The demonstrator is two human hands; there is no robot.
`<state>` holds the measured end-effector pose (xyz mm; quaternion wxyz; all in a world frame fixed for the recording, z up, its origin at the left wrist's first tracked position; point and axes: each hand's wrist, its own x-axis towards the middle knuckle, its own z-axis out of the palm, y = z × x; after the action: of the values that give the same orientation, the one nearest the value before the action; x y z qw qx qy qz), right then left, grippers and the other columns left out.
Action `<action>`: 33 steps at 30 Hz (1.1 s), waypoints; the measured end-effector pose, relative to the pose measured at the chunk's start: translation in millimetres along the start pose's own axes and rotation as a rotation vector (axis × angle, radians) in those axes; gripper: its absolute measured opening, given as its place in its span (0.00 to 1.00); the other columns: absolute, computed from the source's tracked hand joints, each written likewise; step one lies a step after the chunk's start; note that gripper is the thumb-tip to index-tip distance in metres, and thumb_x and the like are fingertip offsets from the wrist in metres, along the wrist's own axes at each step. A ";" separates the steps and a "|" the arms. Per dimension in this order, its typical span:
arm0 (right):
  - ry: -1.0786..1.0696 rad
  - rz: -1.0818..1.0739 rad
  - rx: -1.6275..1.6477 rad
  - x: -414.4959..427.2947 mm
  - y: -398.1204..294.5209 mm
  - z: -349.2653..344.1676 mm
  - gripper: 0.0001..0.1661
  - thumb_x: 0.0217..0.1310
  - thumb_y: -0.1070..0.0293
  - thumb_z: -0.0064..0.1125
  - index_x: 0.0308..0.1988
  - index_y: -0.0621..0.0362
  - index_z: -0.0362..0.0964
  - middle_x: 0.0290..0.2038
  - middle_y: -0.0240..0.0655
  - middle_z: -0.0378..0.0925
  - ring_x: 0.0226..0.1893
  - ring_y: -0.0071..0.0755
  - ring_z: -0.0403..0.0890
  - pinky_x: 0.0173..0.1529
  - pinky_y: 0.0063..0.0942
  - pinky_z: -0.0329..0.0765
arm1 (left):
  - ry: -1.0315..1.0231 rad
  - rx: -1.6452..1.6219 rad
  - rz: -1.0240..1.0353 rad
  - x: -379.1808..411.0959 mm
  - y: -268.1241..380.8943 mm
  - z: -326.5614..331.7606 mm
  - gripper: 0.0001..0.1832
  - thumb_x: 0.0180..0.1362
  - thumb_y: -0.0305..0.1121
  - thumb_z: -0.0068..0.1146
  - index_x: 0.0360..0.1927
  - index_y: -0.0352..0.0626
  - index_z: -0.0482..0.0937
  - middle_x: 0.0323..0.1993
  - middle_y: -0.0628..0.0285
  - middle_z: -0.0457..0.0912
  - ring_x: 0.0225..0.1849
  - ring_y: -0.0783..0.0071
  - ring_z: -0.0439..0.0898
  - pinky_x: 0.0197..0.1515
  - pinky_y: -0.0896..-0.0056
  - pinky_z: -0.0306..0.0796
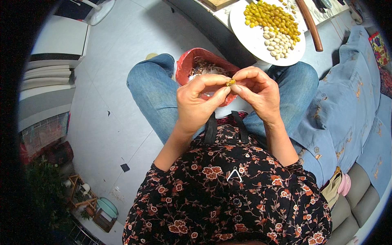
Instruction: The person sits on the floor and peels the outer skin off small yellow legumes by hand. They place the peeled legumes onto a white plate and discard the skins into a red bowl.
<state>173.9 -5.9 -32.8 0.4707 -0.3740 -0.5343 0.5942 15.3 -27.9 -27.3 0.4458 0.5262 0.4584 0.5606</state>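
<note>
My left hand (200, 99) and my right hand (258, 92) meet above a bin lined with a red plastic bag (183, 65). Between the thumbs and forefingers of both hands is a small yellow-green nut kernel (231, 82). Shell bits and pale scraps (206, 69) lie inside the bin. On the white plate (248, 46) at the table's edge are a heap of yellow-green kernels (272, 15) and, beside it, a smaller group of whole pale nuts (278, 44) that look like ginkgo nuts.
A marble-topped table (332, 15) holds the plate, a wooden board (217, 3) and a brown wooden handle (309, 24) jutting past its edge. A sofa with a blue cover (343, 101) stands at the right. Wooden-framed planters (105, 220) sit at lower left.
</note>
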 end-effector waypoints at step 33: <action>0.049 -0.221 -0.506 8.5 -13.8 14.1 0.11 0.47 0.76 0.62 0.36 0.61 0.76 0.31 0.34 0.77 0.31 0.25 0.77 0.36 0.20 0.73 | -0.132 -0.795 -0.394 6.1 -13.4 -16.4 0.10 0.56 0.21 0.51 0.42 0.34 0.73 0.38 0.56 0.79 0.37 0.72 0.80 0.41 0.74 0.76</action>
<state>160.4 -2.0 -16.6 0.4372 -0.4333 -0.6918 0.3775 -1.2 -20.2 -39.8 0.7399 0.2514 0.2695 0.5628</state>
